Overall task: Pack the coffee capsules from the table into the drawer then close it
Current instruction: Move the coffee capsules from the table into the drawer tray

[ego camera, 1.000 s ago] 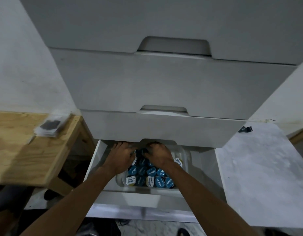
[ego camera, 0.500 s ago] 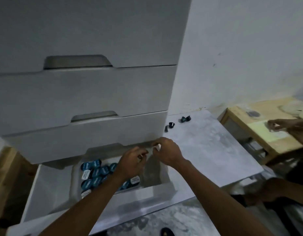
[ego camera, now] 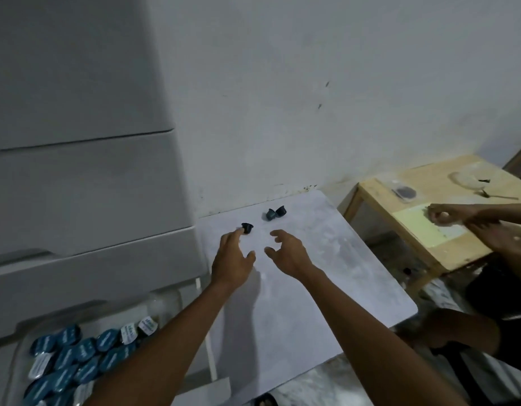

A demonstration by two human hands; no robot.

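Three dark coffee capsules lie at the far end of the white marble-look table [ego camera: 326, 288]: one capsule [ego camera: 247, 228] on the left and a pair [ego camera: 275, 213] touching each other further back. My left hand [ego camera: 232, 256] is open, its fingertips right beside the single capsule. Next to it, my right hand [ego camera: 287, 252] hovers open over the table, a short way in front of the pair. At the bottom left the open drawer [ego camera: 200, 388] holds a clear tray with several blue and white capsules [ego camera: 77, 358].
A grey drawer cabinet [ego camera: 83, 177] fills the left. To the right stands a low wooden table [ego camera: 423, 230] with small items on it, and another person's hands [ego camera: 470, 221] work over it. That person's knee [ego camera: 446, 329] is near the marble table's right corner.
Both my hands left the drawer and moved right and forward over the table toward the loose capsules. The view swung right with them, so the drawer now sits at the bottom left.
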